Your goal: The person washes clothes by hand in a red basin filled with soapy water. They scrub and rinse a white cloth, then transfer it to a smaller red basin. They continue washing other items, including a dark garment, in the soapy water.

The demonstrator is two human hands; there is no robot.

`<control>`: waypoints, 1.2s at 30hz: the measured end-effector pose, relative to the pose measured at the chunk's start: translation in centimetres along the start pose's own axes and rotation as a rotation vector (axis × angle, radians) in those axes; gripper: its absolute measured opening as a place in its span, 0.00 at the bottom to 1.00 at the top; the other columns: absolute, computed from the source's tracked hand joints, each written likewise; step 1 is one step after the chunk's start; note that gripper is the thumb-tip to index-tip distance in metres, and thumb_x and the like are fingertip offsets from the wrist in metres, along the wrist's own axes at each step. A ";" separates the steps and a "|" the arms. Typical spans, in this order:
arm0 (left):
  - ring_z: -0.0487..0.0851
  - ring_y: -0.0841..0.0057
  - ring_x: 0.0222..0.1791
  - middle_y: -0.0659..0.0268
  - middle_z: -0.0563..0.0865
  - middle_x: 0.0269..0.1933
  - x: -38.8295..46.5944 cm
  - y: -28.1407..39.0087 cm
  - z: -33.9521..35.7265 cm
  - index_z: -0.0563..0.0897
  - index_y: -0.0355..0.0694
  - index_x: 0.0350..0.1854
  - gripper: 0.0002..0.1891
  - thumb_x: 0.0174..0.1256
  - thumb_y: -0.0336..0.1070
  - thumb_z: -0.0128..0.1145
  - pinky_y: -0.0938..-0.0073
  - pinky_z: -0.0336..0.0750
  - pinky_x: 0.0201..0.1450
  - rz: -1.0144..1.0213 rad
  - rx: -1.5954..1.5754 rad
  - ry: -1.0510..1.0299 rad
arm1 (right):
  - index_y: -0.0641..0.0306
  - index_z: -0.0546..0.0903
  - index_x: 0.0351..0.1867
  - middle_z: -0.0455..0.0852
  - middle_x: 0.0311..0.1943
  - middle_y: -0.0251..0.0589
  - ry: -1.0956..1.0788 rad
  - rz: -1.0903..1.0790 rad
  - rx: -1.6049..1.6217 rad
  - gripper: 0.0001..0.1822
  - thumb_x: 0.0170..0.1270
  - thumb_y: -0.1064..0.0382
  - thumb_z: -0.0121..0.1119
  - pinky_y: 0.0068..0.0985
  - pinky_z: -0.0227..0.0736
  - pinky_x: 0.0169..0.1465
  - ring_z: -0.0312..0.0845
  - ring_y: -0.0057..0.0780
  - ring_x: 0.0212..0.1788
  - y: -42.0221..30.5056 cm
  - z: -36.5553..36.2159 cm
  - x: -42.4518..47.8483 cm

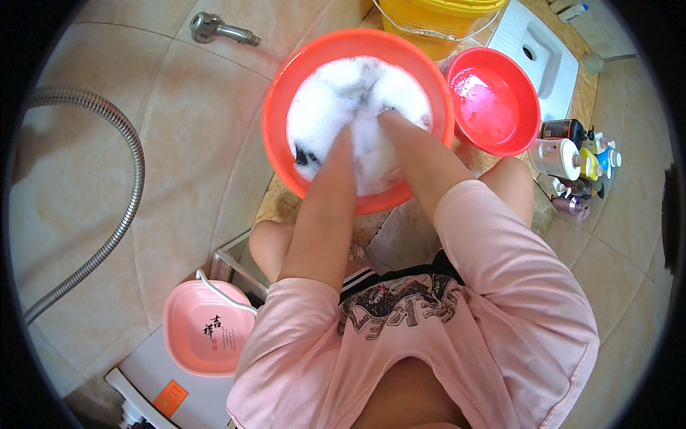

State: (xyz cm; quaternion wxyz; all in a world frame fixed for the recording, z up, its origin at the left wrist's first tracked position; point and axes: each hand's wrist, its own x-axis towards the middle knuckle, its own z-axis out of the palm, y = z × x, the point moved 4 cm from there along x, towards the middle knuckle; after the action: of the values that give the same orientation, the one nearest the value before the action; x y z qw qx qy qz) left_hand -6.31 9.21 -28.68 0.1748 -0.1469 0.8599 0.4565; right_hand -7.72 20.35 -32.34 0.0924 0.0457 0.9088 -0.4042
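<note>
In front of me stands an orange-red plastic basin [276, 120] filled with white suds [321, 99]. Both my forearms reach down into it. My left hand [347, 134] is under the foam past the wrist, near the basin's middle. To its right, my right hand [391, 119] is sunk too, with what looks like a beaded bracelet [385, 111] at the wrist. Whether either hand grips anything is hidden. A piece of dark cloth [306, 156] pokes out at the suds' left edge, and pale wet fabric [378, 161] shows faintly between my arms.
A smaller red basin [493, 107] with liquid touches the right side. Behind are a lidded yellow bucket [429, 27] and a squat toilet [552, 59]. Several pump bottles [557, 158] stand at right. At left are a pink basin [209, 327], a metal hose [136, 161] and a wall tap [222, 29].
</note>
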 end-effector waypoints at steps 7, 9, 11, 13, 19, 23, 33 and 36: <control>0.78 0.68 0.39 0.61 0.81 0.42 -0.7 -3.1 -6.2 0.77 0.37 0.47 0.22 0.68 0.52 0.43 0.68 0.74 0.46 -0.262 -1.016 -0.113 | 0.66 0.80 0.47 0.78 0.46 0.53 0.072 0.288 0.166 0.18 0.60 0.56 0.53 0.32 0.63 0.59 0.70 0.42 0.52 -15.8 -3.3 -7.1; 0.78 0.72 0.38 0.64 0.80 0.39 -3.7 3.0 -5.1 0.77 0.41 0.45 0.18 0.68 0.51 0.44 0.71 0.74 0.42 -0.031 -1.176 -0.544 | 0.69 0.80 0.44 0.78 0.48 0.56 0.432 -0.016 0.170 0.17 0.59 0.58 0.54 0.34 0.61 0.59 0.70 0.45 0.53 -17.5 -7.2 -9.9; 0.78 0.74 0.39 0.65 0.79 0.39 -3.5 5.2 -6.4 0.77 0.42 0.43 0.17 0.68 0.49 0.44 0.72 0.74 0.41 0.142 -1.329 -0.539 | 0.72 0.80 0.38 0.78 0.48 0.59 0.580 -0.403 0.188 0.15 0.58 0.60 0.53 0.37 0.62 0.59 0.70 0.50 0.53 -20.3 -8.8 -10.4; 0.77 0.75 0.38 0.67 0.78 0.37 -5.4 8.1 -4.6 0.77 0.42 0.42 0.15 0.69 0.48 0.44 0.73 0.74 0.40 0.060 -1.266 -0.430 | 0.71 0.77 0.47 0.76 0.52 0.56 0.489 -0.183 0.254 0.20 0.61 0.56 0.53 0.36 0.59 0.61 0.69 0.47 0.56 -17.0 -12.0 -5.9; 0.77 0.77 0.38 0.67 0.78 0.34 -4.7 6.4 -8.6 0.76 0.41 0.39 0.11 0.69 0.44 0.47 0.72 0.74 0.40 0.096 -1.350 -0.484 | 0.69 0.72 0.57 0.74 0.57 0.51 0.501 -0.260 0.547 0.24 0.71 0.51 0.40 0.30 0.52 0.67 0.64 0.41 0.64 -20.6 -7.6 -10.8; 0.79 0.73 0.34 0.64 0.79 0.35 -7.5 9.8 -4.4 0.75 0.38 0.38 0.12 0.70 0.43 0.48 0.69 0.76 0.38 -0.153 -1.180 -0.305 | 0.72 0.77 0.46 0.82 0.36 0.38 0.412 0.060 0.953 0.20 0.70 0.53 0.47 0.24 0.71 0.41 0.71 0.21 0.33 -12.7 -10.3 -6.8; 0.80 0.78 0.40 0.63 0.83 0.40 -9.2 12.6 -14.3 0.79 0.34 0.43 0.09 0.63 0.30 0.57 0.79 0.73 0.46 0.223 -0.920 -0.226 | 0.65 0.82 0.38 0.84 0.36 0.31 -0.191 0.087 1.151 0.07 0.61 0.65 0.61 0.19 0.71 0.49 0.77 0.19 0.40 -10.9 -20.5 -9.5; 0.79 0.78 0.42 0.62 0.83 0.42 -9.7 12.8 -14.7 0.80 0.34 0.45 0.11 0.59 0.25 0.59 0.79 0.72 0.48 0.232 -0.933 -0.289 | 0.66 0.82 0.41 0.84 0.39 0.33 -0.178 0.119 1.048 0.10 0.59 0.67 0.63 0.20 0.72 0.51 0.78 0.20 0.43 -10.0 -22.3 -10.1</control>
State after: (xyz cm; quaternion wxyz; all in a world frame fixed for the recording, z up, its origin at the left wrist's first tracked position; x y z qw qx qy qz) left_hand -5.34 4.77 -7.37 0.1560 -0.0478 0.5420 0.8244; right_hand -2.34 30.12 -8.35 0.1568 0.1027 0.5696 -0.8003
